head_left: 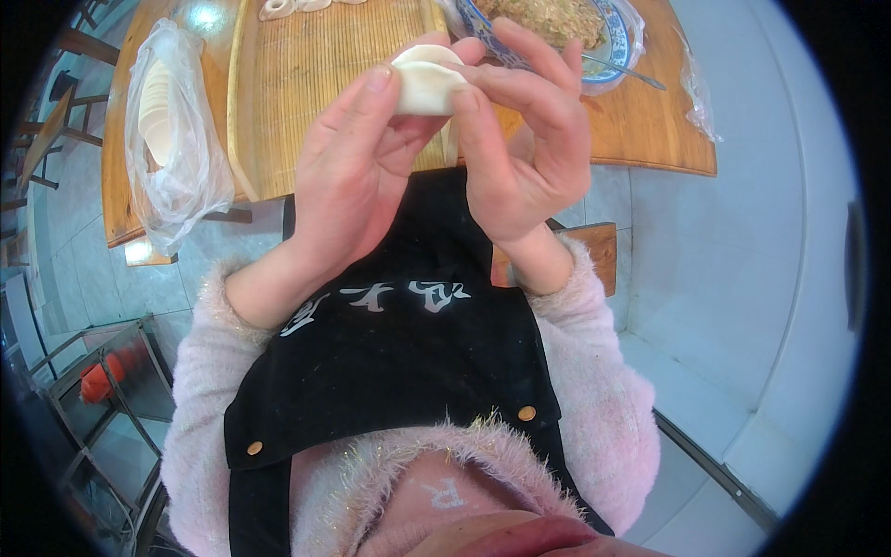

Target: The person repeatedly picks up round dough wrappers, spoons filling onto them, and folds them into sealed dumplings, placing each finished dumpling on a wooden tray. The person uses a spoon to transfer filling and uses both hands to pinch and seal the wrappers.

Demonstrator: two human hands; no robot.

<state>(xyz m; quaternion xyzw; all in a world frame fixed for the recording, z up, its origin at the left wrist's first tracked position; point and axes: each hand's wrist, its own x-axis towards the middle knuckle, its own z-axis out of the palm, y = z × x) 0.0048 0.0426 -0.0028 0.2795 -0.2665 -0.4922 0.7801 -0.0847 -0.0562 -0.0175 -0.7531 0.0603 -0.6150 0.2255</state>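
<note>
Between my two hands, raised above the near edge of the table, is a white dumpling [425, 91] folded into a half-moon. My left hand [357, 158] grips its left end, with the thumb on the near side. At the right end, the thumb and index finger of my right hand [529, 139] pinch the edge, while the other fingers are lifted away. The upper rim shows two layers of wrapper that stand slightly apart at the top. Any filling inside is hidden.
A slatted bamboo tray [288, 93] lies on the wooden table [664, 130], with several shaped dumplings [306, 6] at its far end. At left, a clear plastic bag [181, 190] holds stacked round wrappers [160, 107]. Far right stands a blue-and-white bowl [620, 37] of minced filling [548, 20] with a metal utensil [640, 78].
</note>
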